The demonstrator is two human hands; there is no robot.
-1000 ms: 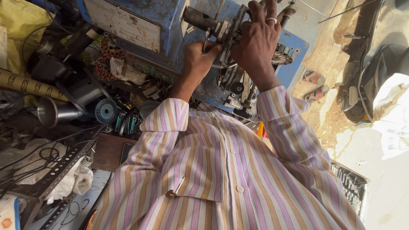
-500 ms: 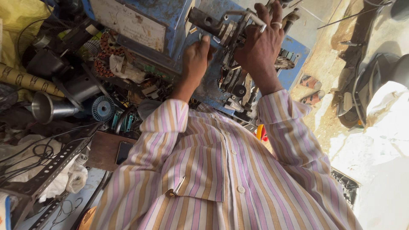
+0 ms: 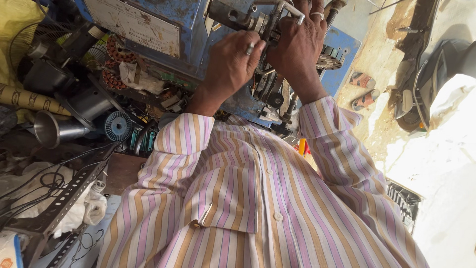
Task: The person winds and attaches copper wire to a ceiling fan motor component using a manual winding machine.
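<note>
A blue metal machine [image 3: 196,20] with a worn pale plate stands in front of me. At its top sits a grey metal mechanism [image 3: 233,15] with a rod and a bent handle [image 3: 290,9]. My left hand [image 3: 230,64], with a ring on one finger, is curled against the mechanism's lower side. My right hand [image 3: 297,44], also ringed, is closed around the bent handle just to the right. The two hands touch each other. My striped shirt [image 3: 248,198] fills the lower half of the view.
To the left lie a metal funnel [image 3: 54,129], a blue ribbed spool [image 3: 118,125], copper-wound coils [image 3: 116,54], a cardboard tube [image 3: 27,99], wires and a perforated angle bar [image 3: 64,198]. On the right are sandals [image 3: 362,89] on sunlit ground and part of a scooter [image 3: 426,74].
My left hand has slid up and right along the machine until it meets the right hand. The right hand has stayed on the handle. The view has drifted slightly.
</note>
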